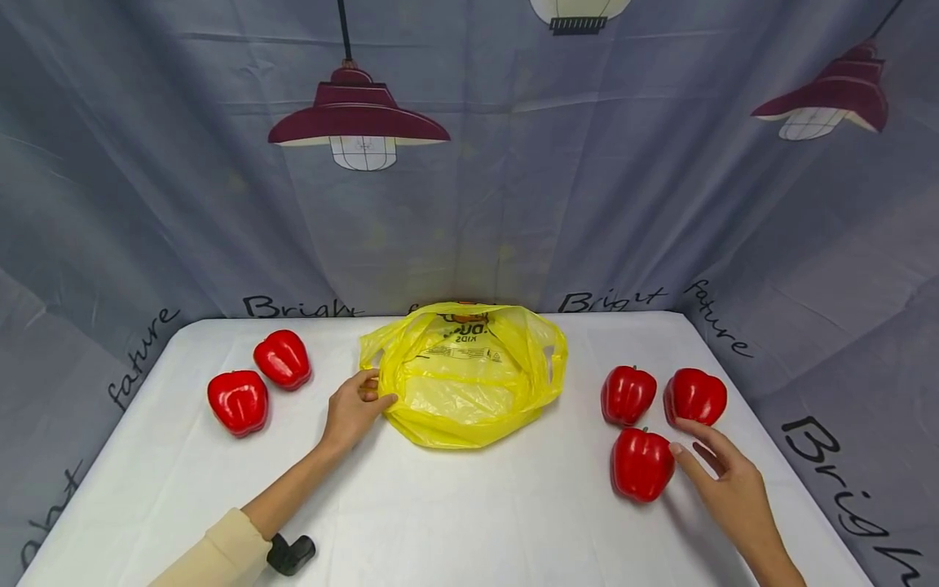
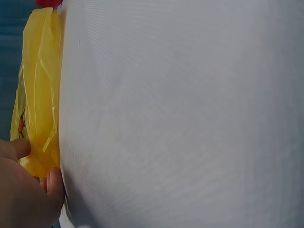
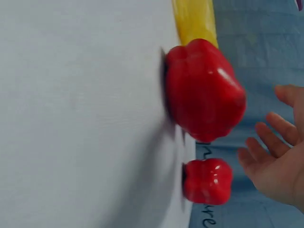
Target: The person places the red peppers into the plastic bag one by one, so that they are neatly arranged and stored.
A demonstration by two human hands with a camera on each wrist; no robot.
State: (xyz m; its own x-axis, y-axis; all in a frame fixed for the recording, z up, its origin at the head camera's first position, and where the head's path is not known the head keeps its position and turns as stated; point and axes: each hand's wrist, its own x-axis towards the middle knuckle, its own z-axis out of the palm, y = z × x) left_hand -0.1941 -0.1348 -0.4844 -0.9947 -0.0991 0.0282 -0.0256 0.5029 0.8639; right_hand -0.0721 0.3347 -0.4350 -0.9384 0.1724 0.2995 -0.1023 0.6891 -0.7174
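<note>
A yellow plastic bag (image 1: 469, 436) lies at the middle back of the table, its mouth spread toward me and handles at both sides. My left hand (image 1: 354, 414) pinches the bag's left rim between thumb and fingers; the left wrist view also shows the yellow bag (image 2: 40, 85) at these fingers. On the right lie three red bell peppers: a front one (image 1: 641, 465), a back left one (image 1: 628, 395) and a back right one (image 1: 697, 396). Above them hovers my right hand (image 1: 722, 481), fingers loosely spread and holding nothing. In the right wrist view, a gap separates it from the nearest pepper (image 3: 204, 90).
Two more red bell peppers, one nearer (image 1: 238, 403) and one farther (image 1: 283, 359), lie on the left of the white table (image 1: 469, 522). A black object (image 1: 292, 555) shows beside the left sleeve (image 1: 227, 550). Behind the table hangs a grey-blue curtain (image 1: 477, 220) with printed lamps.
</note>
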